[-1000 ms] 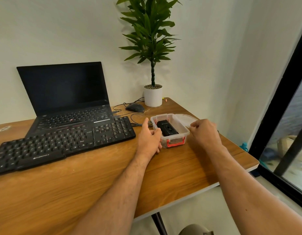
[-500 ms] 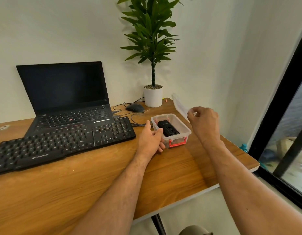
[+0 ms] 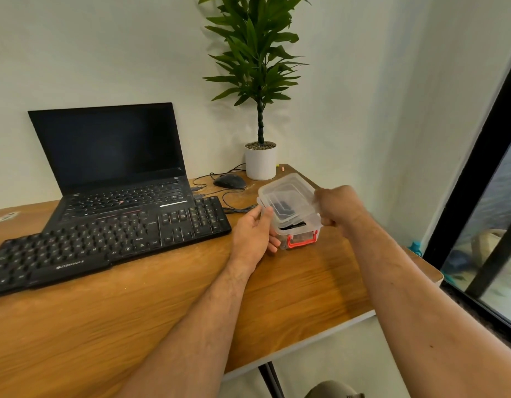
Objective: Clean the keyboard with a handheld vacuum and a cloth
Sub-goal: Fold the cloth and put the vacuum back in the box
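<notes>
Both hands at box: left fingers cup side; right fingers pinch lid.

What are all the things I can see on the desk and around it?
desk: one, brown wood, under everything
laptop: one, black, open, back left
keyboard: one, black, in front of the laptop
mouse: one, black, corded, by the pot
plant: one, green, in a white pot, back corner
box: one, clear with red clasp, something black inside
lid: one, clear, over the box
window frame: one, black, right side
left hand: one, holding the box's side
right hand: one, gripping the lid
</notes>
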